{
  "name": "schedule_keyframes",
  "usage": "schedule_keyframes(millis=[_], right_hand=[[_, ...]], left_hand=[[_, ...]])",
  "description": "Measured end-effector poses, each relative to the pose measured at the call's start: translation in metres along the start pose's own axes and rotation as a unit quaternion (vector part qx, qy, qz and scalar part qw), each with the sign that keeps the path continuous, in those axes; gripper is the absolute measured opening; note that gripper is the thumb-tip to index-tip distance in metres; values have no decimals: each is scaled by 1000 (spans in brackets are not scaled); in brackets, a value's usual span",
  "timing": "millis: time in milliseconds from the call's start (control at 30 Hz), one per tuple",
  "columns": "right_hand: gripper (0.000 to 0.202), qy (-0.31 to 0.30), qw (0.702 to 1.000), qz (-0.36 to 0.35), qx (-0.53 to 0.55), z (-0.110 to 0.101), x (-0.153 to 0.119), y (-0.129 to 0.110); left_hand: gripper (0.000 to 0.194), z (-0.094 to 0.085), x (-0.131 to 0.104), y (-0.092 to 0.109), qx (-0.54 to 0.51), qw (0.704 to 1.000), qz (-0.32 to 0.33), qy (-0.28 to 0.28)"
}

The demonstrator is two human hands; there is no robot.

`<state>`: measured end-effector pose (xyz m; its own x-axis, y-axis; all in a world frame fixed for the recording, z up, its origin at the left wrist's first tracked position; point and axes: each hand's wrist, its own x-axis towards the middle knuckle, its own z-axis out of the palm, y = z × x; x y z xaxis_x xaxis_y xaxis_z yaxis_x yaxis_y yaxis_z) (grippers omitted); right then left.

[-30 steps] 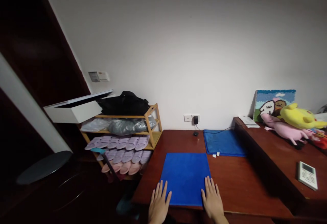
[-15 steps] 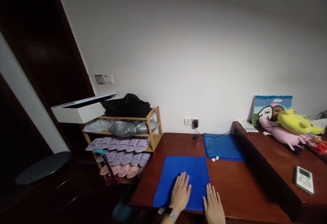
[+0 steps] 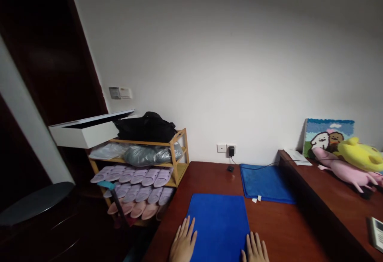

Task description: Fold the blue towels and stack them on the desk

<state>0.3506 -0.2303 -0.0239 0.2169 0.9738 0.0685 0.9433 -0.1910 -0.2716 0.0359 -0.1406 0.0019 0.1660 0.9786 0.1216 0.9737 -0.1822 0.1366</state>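
Observation:
A blue cloth lies flat on the reddish-brown table in front of me, its near edge cut off by the bottom of the view. My left hand rests on its left edge, palm down with fingers stretched out. At the cloth's right edge, my right hand lies flat, fingers spread and pointing away from me. Neither hand grips anything. Farther back on the right sits a folded blue cloth with white tags at its near edge.
Left of the table stands a wooden shoe rack with slippers, a black bag and a white box. To the right, a raised desk holds plush toys, a picture and a white device. A black cable runs from a wall plug.
My left hand has moved from the middle of the cloth to its left edge. My right hand stays by the right edge. The view has shifted slightly, with the table lower in it.

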Motion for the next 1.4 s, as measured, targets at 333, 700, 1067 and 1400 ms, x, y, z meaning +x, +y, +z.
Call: schedule_keyframes(millis=[333,700,1067,1400], right_hand=[[67,-49,999,-25,-3,-40,125,-24],[69,-29,999,-39,-3,-4,135,-10],[68,-49,998,-16,-21,-20,131,-14],[64,-53,998,-28,-4,-56,79,-27]], left_hand=[[59,24,2,-23,-2,1000,2,2],[57,19,92,145,-88,984,150,26],[65,6,121,2,10,1000,16,-3],[58,-31,60,-19,15,993,91,80]])
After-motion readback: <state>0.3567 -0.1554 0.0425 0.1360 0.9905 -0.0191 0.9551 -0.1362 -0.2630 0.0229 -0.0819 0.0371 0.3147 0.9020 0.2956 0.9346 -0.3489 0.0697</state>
